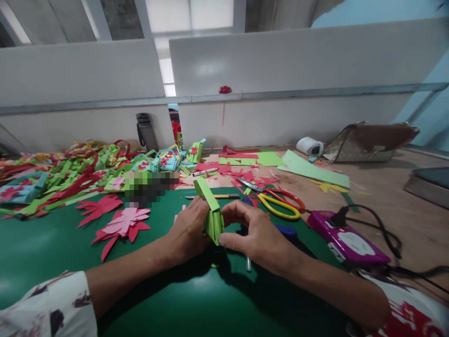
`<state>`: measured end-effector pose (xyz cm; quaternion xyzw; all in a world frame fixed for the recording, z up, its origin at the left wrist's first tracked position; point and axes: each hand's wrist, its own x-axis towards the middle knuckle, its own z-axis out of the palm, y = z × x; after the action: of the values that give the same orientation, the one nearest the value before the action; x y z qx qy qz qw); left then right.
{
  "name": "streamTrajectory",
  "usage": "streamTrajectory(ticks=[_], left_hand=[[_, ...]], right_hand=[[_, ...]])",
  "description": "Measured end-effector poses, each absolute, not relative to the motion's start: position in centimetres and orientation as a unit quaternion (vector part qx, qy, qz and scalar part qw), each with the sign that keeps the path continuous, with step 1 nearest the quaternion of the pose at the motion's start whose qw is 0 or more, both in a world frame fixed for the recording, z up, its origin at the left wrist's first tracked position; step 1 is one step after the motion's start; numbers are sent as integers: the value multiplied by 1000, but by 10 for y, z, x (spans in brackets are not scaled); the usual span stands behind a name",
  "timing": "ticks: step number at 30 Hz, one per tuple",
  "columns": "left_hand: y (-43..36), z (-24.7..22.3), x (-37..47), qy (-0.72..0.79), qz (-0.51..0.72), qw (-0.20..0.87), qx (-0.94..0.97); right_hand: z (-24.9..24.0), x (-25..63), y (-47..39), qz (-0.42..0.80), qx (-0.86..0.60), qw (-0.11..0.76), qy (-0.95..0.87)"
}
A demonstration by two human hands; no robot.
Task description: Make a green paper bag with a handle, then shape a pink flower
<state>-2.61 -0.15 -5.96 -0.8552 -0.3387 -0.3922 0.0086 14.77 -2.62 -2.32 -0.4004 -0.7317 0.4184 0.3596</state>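
A folded light green paper piece (213, 216) stands tilted over the green mat (168, 299), between my two hands. My left hand (191, 227) is closed on its left side, the fingers partly hidden behind the paper. On the right side, my right hand (252, 231) pinches the lower edge with thumb and curled fingers. Behind my right hand lie scissors with red and yellow handles (280, 206), and a blue object (286, 230) is partly covered by that hand. A yellow cutter (226, 196) lies just beyond the paper piece.
Pink and red paper flowers (124, 222) lie left, before a heap of green and red paper pieces (91, 168). A purple power strip (351, 238) with a black cable sits right. Farther back are green sheets (315, 171), a bottle (145, 131), a tape roll (309, 146) and a bag (368, 142).
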Motion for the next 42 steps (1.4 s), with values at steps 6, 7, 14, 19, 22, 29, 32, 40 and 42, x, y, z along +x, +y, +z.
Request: streamTrajectory(ticks=[6,7,14,19,22,29,32,40,42], left_hand=[[-3,-59,-24,-326,-389,9,-862],[-3,-59,-24,-325,-387,7,-863],[-5,-57,-21,-320,-381,-6,-868],[-7,-57,-19,-307,-381,3,-872],[-8,-57,-18,-313,-377,3,-872],[-8,-56,-18,-303,-367,-7,-880],[-8,-56,-18,-284,-387,-4,-877],[-6,-57,-21,-279,-414,-33,-866],[-6,-57,-22,-281,-412,-35,-866]], right_hand=[[-23,147,-27,423,-391,372,-728],[-23,146,-27,424,-390,375,-726],[-23,145,-28,404,-399,403,-718],[-21,146,-30,385,-389,429,-718],[-20,145,-30,386,-383,433,-719],[-21,141,-29,388,-378,451,-709],[-21,140,-30,382,-373,457,-711],[-24,144,-32,399,-395,422,-712],[-24,144,-32,400,-392,418,-715]])
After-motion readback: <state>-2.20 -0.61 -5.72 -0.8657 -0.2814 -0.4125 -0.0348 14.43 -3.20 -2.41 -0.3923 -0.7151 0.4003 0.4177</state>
